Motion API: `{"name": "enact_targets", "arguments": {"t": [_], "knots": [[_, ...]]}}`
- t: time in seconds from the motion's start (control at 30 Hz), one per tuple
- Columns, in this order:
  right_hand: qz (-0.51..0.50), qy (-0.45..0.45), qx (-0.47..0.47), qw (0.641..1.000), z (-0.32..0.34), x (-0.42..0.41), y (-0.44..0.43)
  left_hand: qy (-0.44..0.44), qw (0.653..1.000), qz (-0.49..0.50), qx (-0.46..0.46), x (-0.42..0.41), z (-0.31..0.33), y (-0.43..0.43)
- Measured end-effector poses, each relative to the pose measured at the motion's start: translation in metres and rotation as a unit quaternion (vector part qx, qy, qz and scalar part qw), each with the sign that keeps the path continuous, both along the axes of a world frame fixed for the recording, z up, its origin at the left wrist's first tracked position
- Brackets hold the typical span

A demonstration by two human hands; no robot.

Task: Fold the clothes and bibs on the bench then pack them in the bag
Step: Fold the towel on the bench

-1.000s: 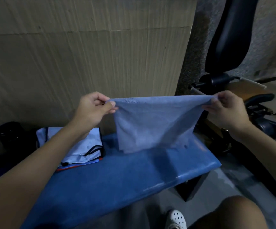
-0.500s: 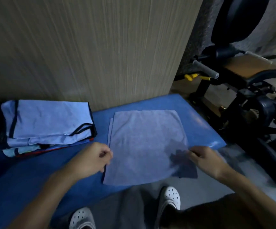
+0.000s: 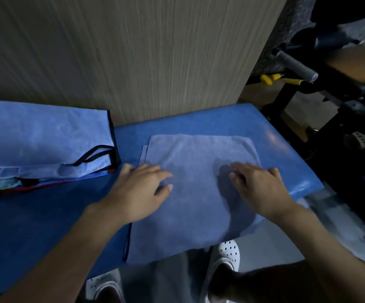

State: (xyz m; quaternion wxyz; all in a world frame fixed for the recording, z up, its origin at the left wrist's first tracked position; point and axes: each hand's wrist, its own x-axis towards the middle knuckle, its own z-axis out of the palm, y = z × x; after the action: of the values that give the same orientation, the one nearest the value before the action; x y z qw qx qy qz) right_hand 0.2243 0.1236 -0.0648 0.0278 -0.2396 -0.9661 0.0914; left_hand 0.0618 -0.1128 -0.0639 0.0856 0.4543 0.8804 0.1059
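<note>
Head view: the blue cloth (image 3: 194, 211), laid on the bench (image 3: 275, 136) toward 6 o'clock, is pressed under the flat left hand (image 3: 137, 189) and right hand (image 3: 262, 189), nothing gripped; creases are best smoothed outward before folding.

Looks like a gym, maybe a home one. There's a blue padded bench (image 3: 220, 119) against a wood-grain wall panel (image 3: 133, 51), with a black workout machine (image 3: 341, 101) beside it that has a foam roller bar (image 3: 295, 64) and yellow grips (image 3: 268, 78).
</note>
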Motion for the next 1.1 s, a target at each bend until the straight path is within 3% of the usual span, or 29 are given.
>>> {"name": "enact_targets", "arguments": {"t": [0.07, 0.2, 0.4, 0.67, 0.9, 1.1], "knots": [[0.015, -0.021, 0.030, 0.999, -0.002, 0.000, -0.002, 0.005, 1.000, -0.005, 0.019, 0.004, 0.000, 0.003], [0.033, -0.013, 0.014, 0.999, -0.007, -0.002, -0.004, -0.009, 0.999, -0.026, -0.034, 0.008, -0.002, 0.004], [-0.001, 0.055, 0.021, 0.998, -0.010, -0.002, -0.003, 0.004, 0.999, 0.018, 0.049, 0.010, -0.001, 0.006], [-0.177, 0.104, -0.072, 0.976, -0.020, -0.011, 0.019, -0.044, 0.982, 0.150, 0.103, -0.002, -0.010, 0.011], [-0.153, 0.079, -0.095, 0.981, -0.022, -0.011, 0.033, -0.040, 0.978, 0.183, 0.092, -0.011, -0.019, 0.015], [-0.135, 0.155, -0.147, 0.968, -0.013, -0.007, 0.027, -0.051, 0.982, 0.177, 0.049, -0.012, -0.019, 0.016]]}}
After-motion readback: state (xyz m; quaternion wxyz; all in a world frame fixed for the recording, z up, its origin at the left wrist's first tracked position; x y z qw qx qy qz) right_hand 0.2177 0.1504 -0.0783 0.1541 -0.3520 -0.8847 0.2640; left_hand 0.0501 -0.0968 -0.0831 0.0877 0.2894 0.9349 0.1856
